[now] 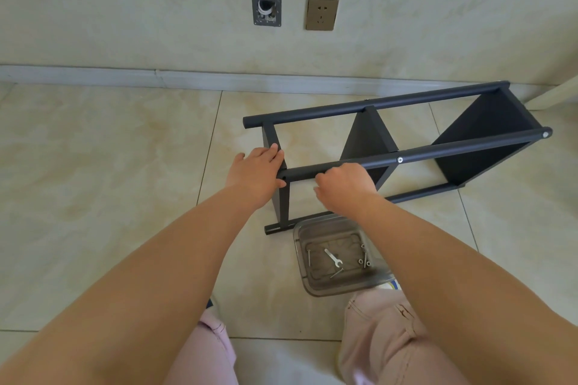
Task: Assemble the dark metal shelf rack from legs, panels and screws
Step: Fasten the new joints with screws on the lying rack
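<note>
Left hand (261, 173) flat-fingered on end panel (271, 147); right hand (345, 186) curled, perhaps pinching a screw: panel slip would misalign the leg (406, 157).

The rack (406, 141) is coloured matt charcoal, with silver screw heads (400, 160). The floor tiles (93, 181) are marbled in cream and beige. The trousers (384, 337) are pale pink, the socket (321, 13) brassy gold, the wrench (332, 258) silver.

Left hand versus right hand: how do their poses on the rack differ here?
The left hand lies with straight fingers on the end panel; the right hand is curled at the near top leg. The left hand sits at the corner, the right hand further along. Both touch the rack.
</note>
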